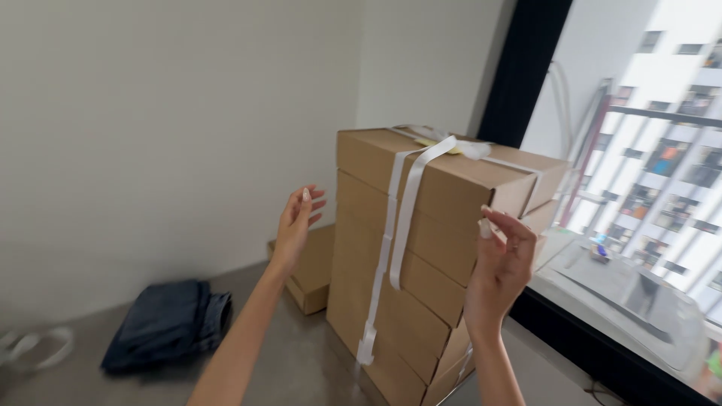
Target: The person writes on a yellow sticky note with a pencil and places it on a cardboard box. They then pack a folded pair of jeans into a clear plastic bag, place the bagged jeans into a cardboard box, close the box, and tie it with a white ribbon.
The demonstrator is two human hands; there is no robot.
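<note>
A stack of flat brown cardboard boxes (421,248) stands on the floor by a large window. White strap bands (402,225) run over the top box and hang loose down its near side. My left hand (297,222) is raised beside the stack's left side, fingers apart, a short way off the boxes and holding nothing. My right hand (504,259) is at the near right corner of the top box, with its fingers curled against the cardboard edge. Something pale and crumpled (451,143) lies on top of the stack.
A single flat cardboard box (310,274) lies on the floor behind the stack's left side. Folded dark denim (169,323) sits on the floor at left, with a white looped cord (37,346) at far left. A dark-framed window (602,188) runs along the right.
</note>
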